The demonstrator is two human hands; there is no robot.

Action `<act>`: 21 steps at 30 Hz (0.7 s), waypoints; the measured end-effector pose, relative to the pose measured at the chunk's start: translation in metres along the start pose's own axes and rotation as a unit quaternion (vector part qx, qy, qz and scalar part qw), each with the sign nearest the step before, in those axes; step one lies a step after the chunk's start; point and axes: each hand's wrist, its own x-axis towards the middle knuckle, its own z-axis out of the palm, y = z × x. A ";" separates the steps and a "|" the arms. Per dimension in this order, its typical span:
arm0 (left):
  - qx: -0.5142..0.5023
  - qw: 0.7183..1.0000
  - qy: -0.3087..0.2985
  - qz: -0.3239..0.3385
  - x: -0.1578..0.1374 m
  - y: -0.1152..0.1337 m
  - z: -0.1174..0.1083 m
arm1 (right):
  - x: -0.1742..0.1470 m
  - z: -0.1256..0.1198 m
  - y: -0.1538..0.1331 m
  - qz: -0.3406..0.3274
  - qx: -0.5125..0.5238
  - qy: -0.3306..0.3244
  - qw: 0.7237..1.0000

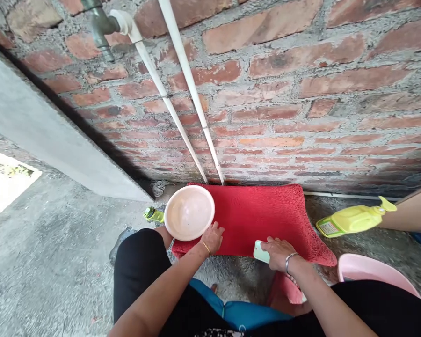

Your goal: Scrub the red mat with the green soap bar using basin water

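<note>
A thick red mat (pixel 256 210) with a shaggy edge lies spread in front of me. On its left end rests a pale pink basin (pixel 189 213); a little water seems to be in the bottom. My left hand (pixel 214 237), with a gold-coloured bangle at the wrist, lies palm down on the mat beside the basin's rim, fingers spread and holding nothing. Near the mat's front edge, my right hand (pixel 279 250) is closed over a mint-green scrub brush (pixel 261 252). Only the brush's flat left end shows; its underside is hidden.
A yellow spray bottle (pixel 352 220) stands right of the mat, with a pink tub (pixel 375 271) nearer me. A small green bottle (pixel 153 214) is left of the basin. Two white pipes (pixel 191 89) and a tap (pixel 103 30) run along the brick wall (pixel 287 98). A grey slab (pixel 66 135) leans left.
</note>
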 end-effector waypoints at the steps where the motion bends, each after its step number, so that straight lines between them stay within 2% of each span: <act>1: -0.005 1.000 -0.019 -0.021 -0.005 -0.003 0.011 | 0.003 0.002 0.000 0.002 0.000 -0.004 1.000; 5: 0.001 0.988 -0.135 -0.077 -0.017 -0.010 0.047 | 0.013 0.007 0.003 0.024 -0.003 -0.025 0.999; 7: -0.001 0.986 -0.142 -0.084 -0.016 -0.015 0.054 | 0.019 0.005 0.002 0.045 -0.002 -0.008 0.999; 10: 0.019 0.988 -0.118 -0.102 -0.013 -0.028 0.057 | 0.026 -0.005 -0.009 0.082 0.020 0.044 0.995; 12: 0.035 0.985 -0.120 -0.116 -0.010 -0.036 0.058 | 0.032 -0.012 -0.027 0.096 0.036 0.072 0.992; 15: 0.043 0.983 -0.126 -0.129 -0.006 -0.043 0.058 | 0.049 -0.016 -0.068 0.068 0.043 0.089 0.993; 19: 0.020 0.979 -0.149 -0.135 -0.004 -0.049 0.055 | 0.085 -0.005 -0.123 0.016 0.055 0.083 0.995; 21: 0.009 0.978 -0.159 -0.134 -0.005 -0.052 0.052 | 0.098 0.004 -0.135 0.008 0.059 0.070 0.996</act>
